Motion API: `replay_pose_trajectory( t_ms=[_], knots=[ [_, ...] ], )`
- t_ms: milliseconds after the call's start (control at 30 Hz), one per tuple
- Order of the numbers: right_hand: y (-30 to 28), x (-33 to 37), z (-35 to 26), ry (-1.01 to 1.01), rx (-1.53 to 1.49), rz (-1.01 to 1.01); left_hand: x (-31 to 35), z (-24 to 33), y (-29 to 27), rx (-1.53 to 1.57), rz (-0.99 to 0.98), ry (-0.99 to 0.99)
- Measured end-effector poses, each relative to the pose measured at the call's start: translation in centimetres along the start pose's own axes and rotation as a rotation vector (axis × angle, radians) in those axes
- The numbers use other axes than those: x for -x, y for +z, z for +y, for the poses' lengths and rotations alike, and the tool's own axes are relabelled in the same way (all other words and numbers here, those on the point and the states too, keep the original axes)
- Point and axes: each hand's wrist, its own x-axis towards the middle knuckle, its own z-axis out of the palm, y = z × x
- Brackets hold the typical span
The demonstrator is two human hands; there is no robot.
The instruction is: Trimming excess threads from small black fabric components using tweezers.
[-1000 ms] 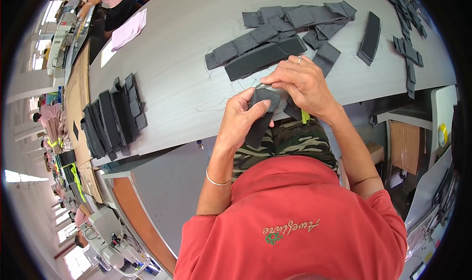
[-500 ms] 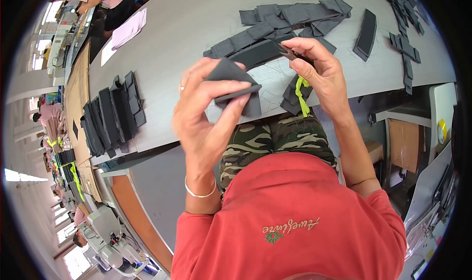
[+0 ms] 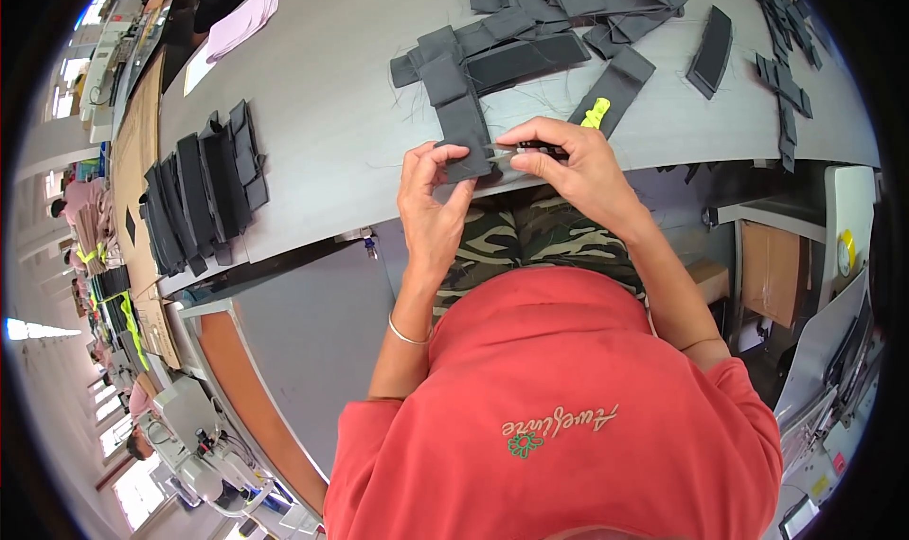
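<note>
My left hand (image 3: 434, 199) pinches the near end of a dark grey folded fabric strip (image 3: 456, 104) at the table's front edge. The strip runs from my fingers toward the far pile. In my right hand (image 3: 578, 166) are small dark thread snips (image 3: 542, 147), their tips pointing at the end of the strip. Fingers cover part of the snips. Just beyond my right hand lies another dark grey strip (image 3: 627, 81) with a knotted yellow-green ribbon (image 3: 596, 114) over it. I cannot tell whether the ribbon is tied to the snips.
More dark grey pieces (image 3: 530, 62) lie heaped on the grey table (image 3: 331, 95). A row of folded pieces (image 3: 199, 194) sits at left, near pink sheets (image 3: 243, 19). One single piece (image 3: 710, 52) and a chain of pieces (image 3: 784, 95) are at right. Loose threads are scattered about.
Both hands have come down to the table edge and closer together. The fabric, folded up in my left hand before, now lies stretched out. The snips have moved to its end.
</note>
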Motion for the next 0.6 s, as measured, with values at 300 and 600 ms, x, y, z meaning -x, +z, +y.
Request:
replay_pose_trajectory(
  t_ms=[300, 600],
  knots=[
    [0.87, 0.46, -0.25, -0.183, 0.584, 0.025, 0.0, 0.48, 0.22, -0.152, -0.005, 0.131],
    [0.92, 0.37, -0.2, -0.092, 0.62, -0.005, 0.24, 0.02, 0.31, -0.126, 0.019, 0.114]
  ],
)
